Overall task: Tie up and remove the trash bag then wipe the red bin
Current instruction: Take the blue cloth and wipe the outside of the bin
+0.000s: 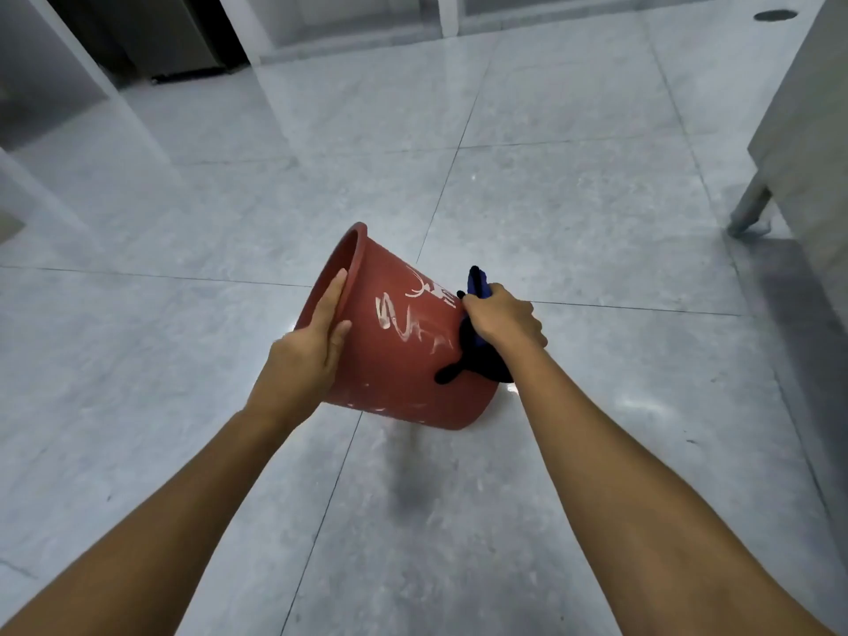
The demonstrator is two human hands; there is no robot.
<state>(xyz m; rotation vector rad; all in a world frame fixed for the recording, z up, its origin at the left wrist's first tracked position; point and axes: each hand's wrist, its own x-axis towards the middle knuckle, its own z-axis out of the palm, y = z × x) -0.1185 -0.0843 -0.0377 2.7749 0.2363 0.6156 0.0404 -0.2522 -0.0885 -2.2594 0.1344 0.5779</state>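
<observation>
The red bin (394,360) is held up off the floor, tilted with its open rim pointing up and to the left and its base toward the lower right. White scribbled marks cover its side. My left hand (316,342) lies flat against the bin's wall near the rim, fingers straight, thumb on the side. My right hand (502,321) grips a dark blue and black cloth (477,360) and presses it on the bin's right side near the base. No trash bag is in view.
Pale grey tiled floor (550,199) lies all around. A metal table leg (750,208) and cabinet stand at the right edge. White posts and a dark opening sit at the upper left. A round floor drain (776,15) is at the top right.
</observation>
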